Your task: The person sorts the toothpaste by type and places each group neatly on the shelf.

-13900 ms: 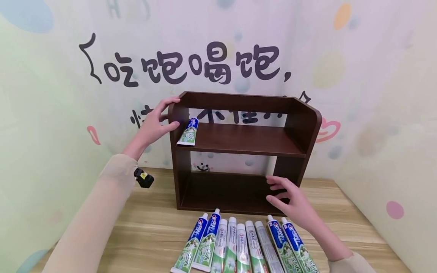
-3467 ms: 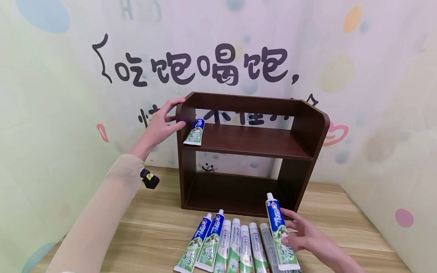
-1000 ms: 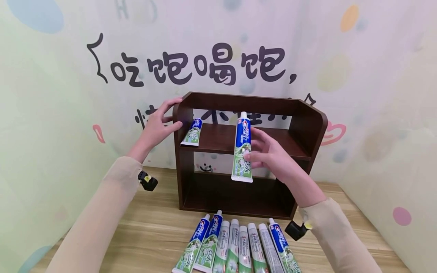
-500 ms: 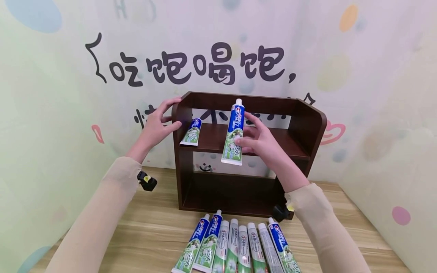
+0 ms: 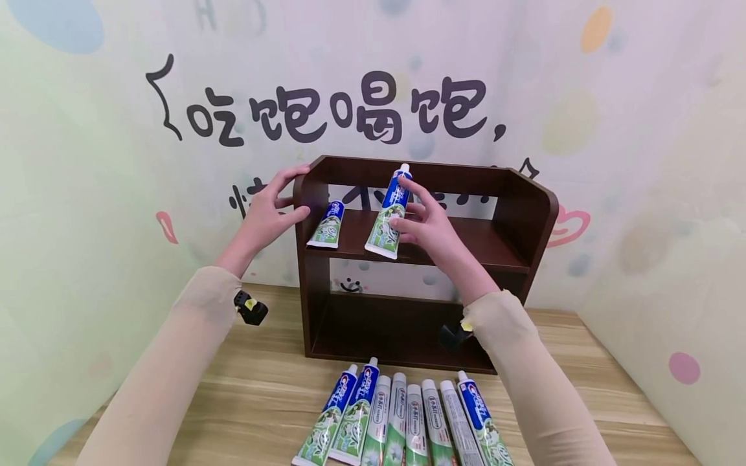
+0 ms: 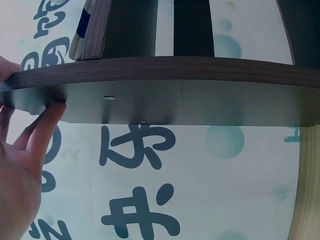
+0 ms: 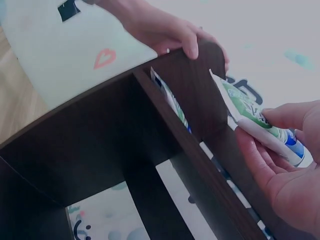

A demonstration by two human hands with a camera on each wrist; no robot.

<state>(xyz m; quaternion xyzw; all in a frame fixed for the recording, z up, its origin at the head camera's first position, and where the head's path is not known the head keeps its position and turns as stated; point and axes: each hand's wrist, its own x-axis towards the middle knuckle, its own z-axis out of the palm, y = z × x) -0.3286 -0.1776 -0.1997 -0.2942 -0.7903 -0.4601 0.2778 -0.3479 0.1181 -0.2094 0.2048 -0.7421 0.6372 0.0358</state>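
In the head view my right hand (image 5: 428, 223) pinches a blue, white and green toothpaste tube (image 5: 389, 213), thumb in front and fingers behind. The tube tilts, cap end up, in front of the upper board of a dark brown two-tier shelf (image 5: 408, 310). From the right wrist view, the tube's flat crimped end (image 7: 225, 97) stands apart from the board. A matching toothpaste tube (image 5: 327, 226) lies at the upper board's left end. My left hand (image 5: 271, 213) grips the shelf's left side panel (image 6: 175, 97), thumb at its front edge and fingers on the outer face.
On the wooden table (image 5: 245, 388) before the shelf lies a row of several toothpaste tubes: blue-green ones at the left (image 5: 353, 414) and right (image 5: 484, 421), with slimmer white-green tubes (image 5: 416, 421) between. A printed wall (image 5: 373, 39) stands close behind the shelf.
My right hand, bare at first, has taken the rightmost blue-green tube from the row and carried it up and left to the upper board. My left hand keeps its grip.
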